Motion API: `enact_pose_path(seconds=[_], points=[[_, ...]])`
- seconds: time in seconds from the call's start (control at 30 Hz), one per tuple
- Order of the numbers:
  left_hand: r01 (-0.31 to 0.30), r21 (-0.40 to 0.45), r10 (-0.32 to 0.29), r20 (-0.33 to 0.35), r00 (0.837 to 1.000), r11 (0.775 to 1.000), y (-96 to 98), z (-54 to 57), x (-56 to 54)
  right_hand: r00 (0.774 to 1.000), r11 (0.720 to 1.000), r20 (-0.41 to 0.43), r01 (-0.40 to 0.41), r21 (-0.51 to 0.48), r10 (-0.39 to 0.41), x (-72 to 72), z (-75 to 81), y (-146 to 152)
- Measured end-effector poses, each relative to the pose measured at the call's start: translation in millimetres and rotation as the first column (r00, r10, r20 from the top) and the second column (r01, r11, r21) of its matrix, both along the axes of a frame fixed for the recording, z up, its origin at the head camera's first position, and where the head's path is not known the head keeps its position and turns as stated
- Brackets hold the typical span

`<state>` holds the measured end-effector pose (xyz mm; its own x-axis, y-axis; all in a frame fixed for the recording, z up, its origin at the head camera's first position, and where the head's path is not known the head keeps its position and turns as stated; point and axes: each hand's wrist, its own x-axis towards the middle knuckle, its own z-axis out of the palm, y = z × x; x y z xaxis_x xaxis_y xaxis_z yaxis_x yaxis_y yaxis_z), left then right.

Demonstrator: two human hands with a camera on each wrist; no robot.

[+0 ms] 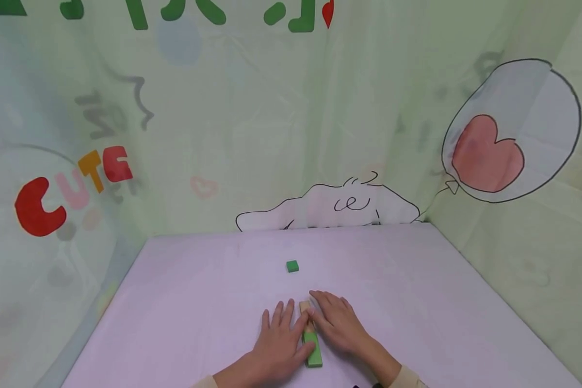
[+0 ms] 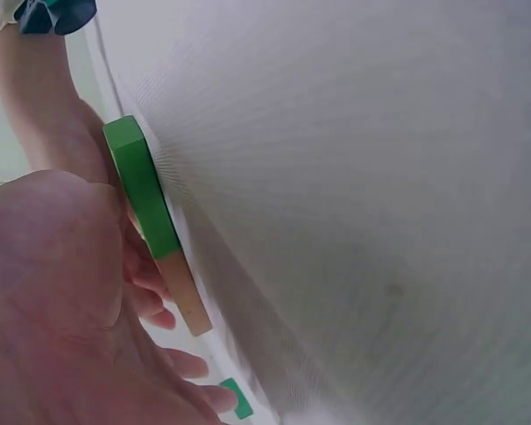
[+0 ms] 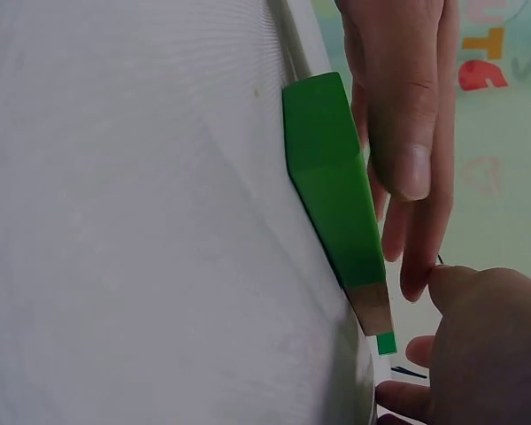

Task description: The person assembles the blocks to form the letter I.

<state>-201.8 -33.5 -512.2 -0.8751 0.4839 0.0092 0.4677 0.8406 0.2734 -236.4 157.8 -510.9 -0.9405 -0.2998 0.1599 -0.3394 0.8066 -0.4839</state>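
Observation:
On the table, a green block [image 1: 313, 355] and a bare wooden block [image 1: 304, 306] lie end to end in one line pointing away from me. My left hand [image 1: 278, 345] is on the left side of this line, fingers stretched forward, its thumb over the green block. To the right is my right hand [image 1: 343, 326], palm down with straight fingers, its thumb reaching over the wooden block. The index finger of the left meets the right thumb above the line, hiding part of the wood. In the right wrist view the green block [image 3: 332, 177] shows its near end.
A small green cube [image 1: 292, 266] sits farther back on the pale table [image 1: 199, 296]. Printed curtains [image 1: 271, 124] stand around the table's back and sides, with a drawn balloon [image 1: 548, 134] at right and coloured letters at left.

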Motion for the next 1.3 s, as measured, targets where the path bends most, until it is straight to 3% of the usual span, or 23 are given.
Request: enact_pose_path(seconds=[0.3,0.53,0.77,1.03,1.3], points=[[-0.038,-0.026,0.040,0.053,0.998,0.999,1.3,3.1,2.2,0.999,0.998,0.010,0.033,0.050,-0.034,-8.3,1.6,-1],[-0.064,-0.025,0.065,0.062,0.996,0.998,1.2,3.3,2.9,0.998,0.998,-0.007,0.056,0.041,-0.056,-26.7,3.7,-4],[-0.068,-0.008,0.069,0.120,0.990,0.998,1.6,3.6,1.0,0.996,0.997,-0.044,0.082,0.006,-0.082,-45.2,1.1,-2],[-0.062,-0.028,0.064,0.090,0.994,0.998,1.2,2.1,-2.0,0.993,0.993,-0.048,0.108,-0.037,-0.110,-65.1,1.5,-5],[-0.055,-0.055,0.060,0.104,0.993,0.997,1.1,0.4,-2.4,0.990,0.990,-0.034,0.132,-0.045,-0.133,-80.1,-1.1,-8]])
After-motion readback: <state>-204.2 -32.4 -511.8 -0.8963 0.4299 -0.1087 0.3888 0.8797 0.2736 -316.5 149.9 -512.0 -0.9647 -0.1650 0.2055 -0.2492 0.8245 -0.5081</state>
